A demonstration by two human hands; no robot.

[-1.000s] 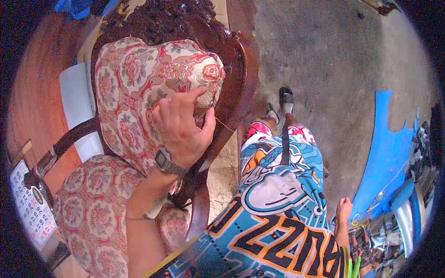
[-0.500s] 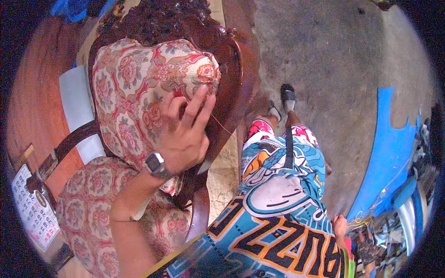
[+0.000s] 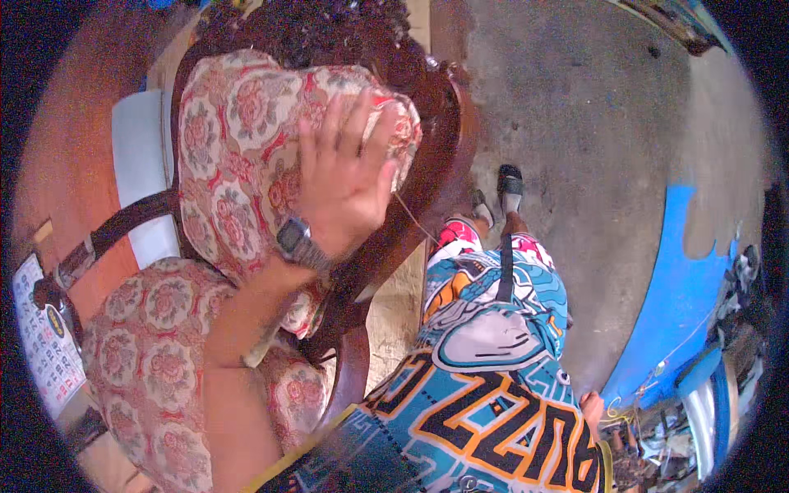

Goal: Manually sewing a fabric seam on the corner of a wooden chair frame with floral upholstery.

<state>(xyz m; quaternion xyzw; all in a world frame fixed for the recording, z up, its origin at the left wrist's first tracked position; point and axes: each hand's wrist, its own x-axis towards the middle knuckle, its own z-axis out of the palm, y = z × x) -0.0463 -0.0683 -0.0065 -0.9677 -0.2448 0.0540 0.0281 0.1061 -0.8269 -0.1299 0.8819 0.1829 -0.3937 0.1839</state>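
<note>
One left hand (image 3: 347,182), fingers apart, spreads over our red-and-cream floral fabric cushion (image 3: 251,156) within the dark, carved wooden frame (image 3: 446,131), apparently mid-stitch, the thin brownish thread (image 3: 416,217) probably wanting tension next, our right hand's (image 3: 591,407) grip unreadable.

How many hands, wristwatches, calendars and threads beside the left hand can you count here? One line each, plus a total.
Hands: 2 (left hand, right hand)
Wristwatch: 1
Calendar: 1
Thread beside the left hand: 1
Total: 5
</note>
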